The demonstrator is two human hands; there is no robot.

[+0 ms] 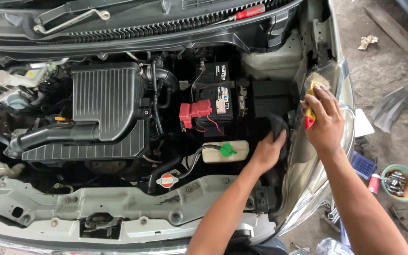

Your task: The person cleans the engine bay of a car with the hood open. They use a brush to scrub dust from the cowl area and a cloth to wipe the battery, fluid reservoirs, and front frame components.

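I look down into an open car engine bay. My left hand (267, 150) grips a dark cloth (277, 124) and presses it against a black part beside the battery (218, 101), just right of the coolant tank with the green cap (227, 150). My right hand (326, 120) holds a paintbrush with a yellow-and-red handle (310, 115); its bristles (317, 79) point up at the fender edge by the headlight (345, 89).
A black air-filter box (107, 101) fills the middle left. A radiator cap (167, 180) sits at the front crossmember (119, 203). A red-handled screwdriver (244, 13) lies on the cowl. On the floor at right stands a green bowl of metal parts (397, 182).
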